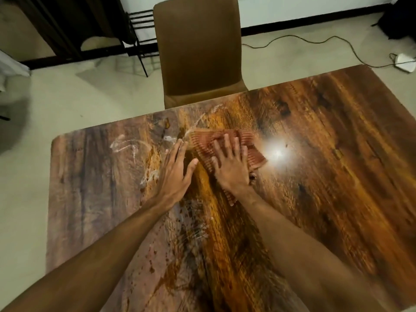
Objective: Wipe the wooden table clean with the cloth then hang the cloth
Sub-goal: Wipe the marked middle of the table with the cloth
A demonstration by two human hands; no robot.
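Observation:
A reddish ribbed cloth (pixel 203 146) lies flat near the far middle of the wooden table (pixel 326 167). My right hand (pixel 231 164) presses down on the cloth with fingers spread, its palm covering the cloth's near part. My left hand (pixel 174 171) rests flat on the bare wood just left of the cloth, fingers together and pointing away, its fingertips close to the cloth's left edge. White smears (pixel 126 145) and dark brown splatters (pixel 186 224) mark the left and middle of the tabletop. A bright glare spot sits right of the cloth.
A brown chair (pixel 198 50) stands tucked against the table's far edge. A black wire rack (pixel 140 37) is on the floor behind it to the left. A cable (pixel 315 41) runs across the floor to a white adapter (pixel 404 61) at the right.

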